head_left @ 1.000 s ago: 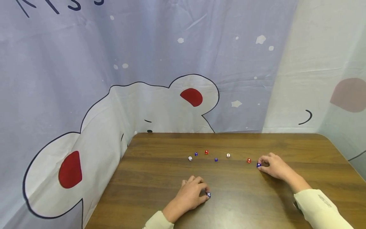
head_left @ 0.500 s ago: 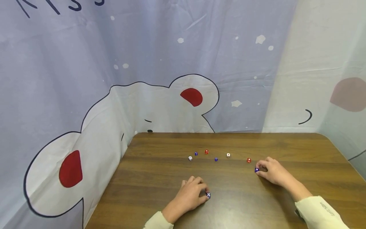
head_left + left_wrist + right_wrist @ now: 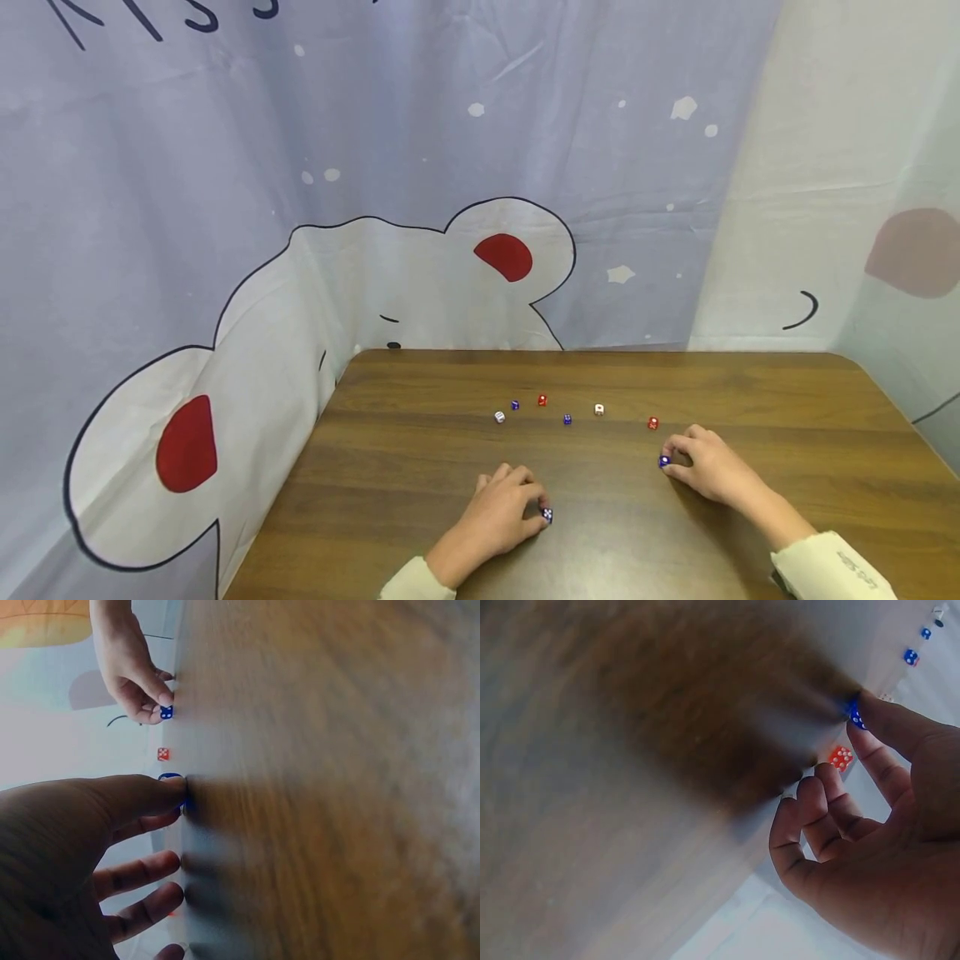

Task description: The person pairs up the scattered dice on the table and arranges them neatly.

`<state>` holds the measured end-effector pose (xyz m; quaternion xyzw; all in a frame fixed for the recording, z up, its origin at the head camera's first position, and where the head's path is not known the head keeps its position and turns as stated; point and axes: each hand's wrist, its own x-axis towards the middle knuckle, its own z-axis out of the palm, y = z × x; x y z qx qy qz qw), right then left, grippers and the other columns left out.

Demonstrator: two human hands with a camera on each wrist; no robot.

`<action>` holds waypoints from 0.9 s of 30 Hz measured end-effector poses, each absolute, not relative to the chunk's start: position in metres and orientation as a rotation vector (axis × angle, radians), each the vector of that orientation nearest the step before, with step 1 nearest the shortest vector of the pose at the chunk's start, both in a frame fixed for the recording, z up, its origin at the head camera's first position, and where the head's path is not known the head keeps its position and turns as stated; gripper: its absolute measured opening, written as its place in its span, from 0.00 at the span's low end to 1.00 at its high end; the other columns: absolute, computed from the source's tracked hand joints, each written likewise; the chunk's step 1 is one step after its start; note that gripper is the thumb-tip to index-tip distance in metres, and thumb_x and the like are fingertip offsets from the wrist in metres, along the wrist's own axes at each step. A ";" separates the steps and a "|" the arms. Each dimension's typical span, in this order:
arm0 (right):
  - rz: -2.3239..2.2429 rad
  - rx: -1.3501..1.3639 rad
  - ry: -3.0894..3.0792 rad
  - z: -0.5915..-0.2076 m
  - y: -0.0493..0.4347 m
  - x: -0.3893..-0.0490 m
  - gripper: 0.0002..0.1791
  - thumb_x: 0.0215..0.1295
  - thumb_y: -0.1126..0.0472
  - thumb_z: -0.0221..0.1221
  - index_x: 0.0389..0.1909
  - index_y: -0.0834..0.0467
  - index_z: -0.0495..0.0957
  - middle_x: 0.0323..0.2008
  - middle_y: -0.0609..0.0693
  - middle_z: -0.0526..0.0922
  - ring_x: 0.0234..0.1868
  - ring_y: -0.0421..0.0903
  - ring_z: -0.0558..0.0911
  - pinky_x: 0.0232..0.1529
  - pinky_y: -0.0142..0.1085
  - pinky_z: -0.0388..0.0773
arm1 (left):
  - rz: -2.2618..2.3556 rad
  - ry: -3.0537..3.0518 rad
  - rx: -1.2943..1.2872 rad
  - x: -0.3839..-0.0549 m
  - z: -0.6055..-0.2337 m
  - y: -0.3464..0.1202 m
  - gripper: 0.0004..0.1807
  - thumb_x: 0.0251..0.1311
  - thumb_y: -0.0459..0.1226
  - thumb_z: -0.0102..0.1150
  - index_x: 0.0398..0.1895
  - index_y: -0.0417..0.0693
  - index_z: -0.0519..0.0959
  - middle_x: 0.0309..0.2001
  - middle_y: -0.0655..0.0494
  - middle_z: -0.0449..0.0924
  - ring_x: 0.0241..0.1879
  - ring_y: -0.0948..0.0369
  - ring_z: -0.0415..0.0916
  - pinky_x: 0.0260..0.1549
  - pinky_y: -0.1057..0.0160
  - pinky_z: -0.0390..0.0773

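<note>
My left hand [image 3: 501, 512] rests low over the table and pinches a blue die [image 3: 547, 515] between thumb and index finger, its white pips facing up. Farther right, my right hand [image 3: 708, 467] pinches another blue die [image 3: 664, 461] by thumb and index finger at the tabletop. Just beyond that one lies a red die [image 3: 653, 423], untouched. The right wrist view shows the right hand's blue die [image 3: 856, 714] partly covered by the thumb. In the left wrist view the thumb hides most of the left hand's blue die [image 3: 171, 777].
Toward the back of the brown wooden table [image 3: 420, 467] lie a white die [image 3: 499, 417], a small blue die [image 3: 515, 406], a red die [image 3: 542, 401], a blue die [image 3: 567, 419] and a white die [image 3: 599, 410]. A printed curtain [image 3: 420, 283] hangs behind the table.
My right hand has drawn its blue die toward the near side and slightly left, away from the red die. My left hand and its die have stayed in place.
</note>
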<state>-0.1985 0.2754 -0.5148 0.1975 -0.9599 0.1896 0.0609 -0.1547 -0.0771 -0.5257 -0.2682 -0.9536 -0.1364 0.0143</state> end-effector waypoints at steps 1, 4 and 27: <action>0.572 0.600 -2.905 -0.515 0.274 -0.198 0.11 0.56 0.59 0.72 0.30 0.46 0.78 0.34 0.46 0.74 0.38 0.48 0.74 0.39 0.46 0.72 | -0.426 -2.970 -0.834 -0.155 -0.526 -0.077 0.08 0.56 0.53 0.72 0.36 0.70 0.83 0.46 0.70 0.77 0.43 0.67 0.68 0.40 0.59 0.64; 0.566 0.593 -2.922 -0.515 0.272 -0.196 0.11 0.56 0.58 0.72 0.31 0.45 0.78 0.34 0.46 0.73 0.38 0.48 0.74 0.39 0.46 0.73 | -0.424 -2.976 -0.826 -0.154 -0.526 -0.077 0.08 0.55 0.53 0.73 0.36 0.69 0.83 0.47 0.70 0.78 0.44 0.67 0.68 0.40 0.59 0.64; 0.544 0.586 -2.980 -0.512 0.241 -0.168 0.12 0.55 0.53 0.73 0.32 0.41 0.77 0.34 0.42 0.70 0.38 0.45 0.71 0.35 0.42 0.71 | -0.463 -2.982 -0.851 -0.145 -0.520 -0.074 0.07 0.57 0.50 0.73 0.36 0.67 0.83 0.45 0.70 0.77 0.42 0.67 0.67 0.40 0.58 0.64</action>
